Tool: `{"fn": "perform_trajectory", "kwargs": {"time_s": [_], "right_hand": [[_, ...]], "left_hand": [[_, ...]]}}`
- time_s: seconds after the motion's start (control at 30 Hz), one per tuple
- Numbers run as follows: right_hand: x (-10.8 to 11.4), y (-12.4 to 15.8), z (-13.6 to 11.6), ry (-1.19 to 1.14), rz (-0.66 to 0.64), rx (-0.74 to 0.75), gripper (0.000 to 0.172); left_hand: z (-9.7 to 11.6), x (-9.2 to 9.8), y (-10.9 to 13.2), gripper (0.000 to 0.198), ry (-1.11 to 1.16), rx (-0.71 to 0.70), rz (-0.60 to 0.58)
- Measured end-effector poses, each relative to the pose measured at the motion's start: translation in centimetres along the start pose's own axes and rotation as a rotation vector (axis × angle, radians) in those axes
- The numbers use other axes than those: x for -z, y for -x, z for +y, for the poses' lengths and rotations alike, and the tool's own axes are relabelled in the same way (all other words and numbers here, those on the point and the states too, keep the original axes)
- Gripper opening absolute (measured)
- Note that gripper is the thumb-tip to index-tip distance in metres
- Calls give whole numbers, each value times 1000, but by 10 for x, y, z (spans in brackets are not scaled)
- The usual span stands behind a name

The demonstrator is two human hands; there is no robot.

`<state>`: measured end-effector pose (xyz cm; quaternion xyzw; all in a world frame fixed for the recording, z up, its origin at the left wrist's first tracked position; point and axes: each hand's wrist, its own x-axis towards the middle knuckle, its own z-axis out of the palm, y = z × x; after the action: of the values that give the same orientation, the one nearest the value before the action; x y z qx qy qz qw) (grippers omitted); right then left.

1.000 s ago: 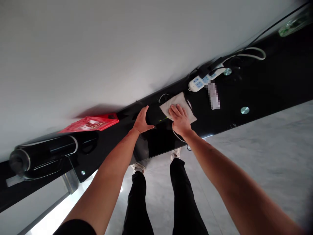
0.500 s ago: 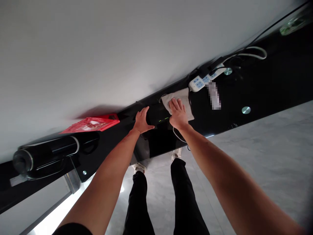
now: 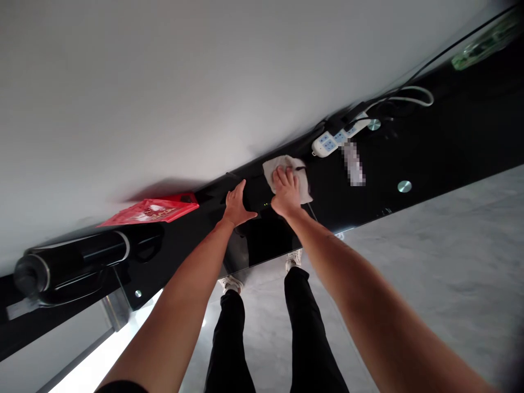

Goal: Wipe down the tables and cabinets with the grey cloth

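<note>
A person's right hand (image 3: 285, 192), fingers curled, presses onto a crumpled white cloth (image 3: 301, 188) on a black glass tabletop (image 3: 450, 136); whether it grips cannot be told. The left hand (image 3: 237, 204), fingers open and spread, sits near the table's edge, with the cloth at its 2 o'clock. The cloth's long axis runs from 10 to 4 o'clock, the right hand nearer. A power strip (image 3: 327, 143) lies at 1 o'clock; a blurred patch (image 3: 354, 164) beside it cannot be made out.
</note>
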<state>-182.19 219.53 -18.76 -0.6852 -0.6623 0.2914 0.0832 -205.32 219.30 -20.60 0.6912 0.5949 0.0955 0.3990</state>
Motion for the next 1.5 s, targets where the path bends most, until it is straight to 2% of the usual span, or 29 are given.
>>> {"fn": "perform_trajectory", "kwargs": {"time_s": [0.13, 0.2, 0.27, 0.33, 0.43, 0.5, 0.6, 0.7, 0.77, 0.83, 0.9, 0.97, 1.03, 1.1, 1.17, 1.23, 1.27, 1.37, 1.43, 1.5], "right_hand": [[-39, 13, -55, -71, -121, 116, 87], [-45, 16, -63, -90, -173, 194, 87], [-35, 14, -45, -66, -193, 268, 90], [-14, 11, -11, -9, -168, 273, 93], [10, 9, 32, 55, -53, 121, 92], [10, 11, 36, 58, 12, 4, 94], [-13, 24, 6, 30, 33, -73, 98], [-41, 43, -34, -52, -44, 95, 90], [-51, 54, -42, -115, -104, 229, 84], [-49, 59, -29, -152, -130, 317, 84], [-39, 57, 1, -157, -98, 335, 85], [-24, 50, 36, -151, -4, 242, 86], [-8, 43, 65, -174, 131, 66, 86], [7, 42, 82, -236, 268, -73, 85], [21, 52, 88, -325, 391, -131, 86], [34, 74, 87, -436, 499, -180, 86], [40, 87, 84, -496, 545, -224, 86], [51, 128, 74, -610, 603, -316, 89], [50, 142, 65, -583, 557, -223, 91], [39, 138, 54, -493, 458, -41, 93]], "left_hand": [[-3, -3, 2, 131, 32, 0, 27], [-3, -2, 2, 129, 34, -7, 34], [-2, -1, 1, 141, 18, -6, 30], [0, 0, -1, 151, 1, -1, 16], [1, 1, -2, 154, -15, 1, -3], [-1, 0, -3, 155, -23, -10, -10], [-4, -4, -3, 157, -22, -17, -6], [-3, -8, -3, 146, -26, -22, 25], [0, -8, -3, 132, -43, -28, 46], [5, -5, -5, 132, -76, -28, 29], [10, 0, -8, 143, -122, -17, -15], [18, 5, -7, 150, -163, 5, -44], [29, 11, -1, 148, -201, 35, -59], [46, 20, 11, 143, -265, 91, -91], [71, 30, 21, 127, -336, 119, -128], [108, 39, 19, 104, -377, 47, -126], [131, 41, 10, 94, -382, -30, -110], [204, 37, -47, 83, -408, -280, -70], [248, 27, -97, 83, -455, -370, -91], [278, 19, -139, 76, -522, -405, -162]]}}
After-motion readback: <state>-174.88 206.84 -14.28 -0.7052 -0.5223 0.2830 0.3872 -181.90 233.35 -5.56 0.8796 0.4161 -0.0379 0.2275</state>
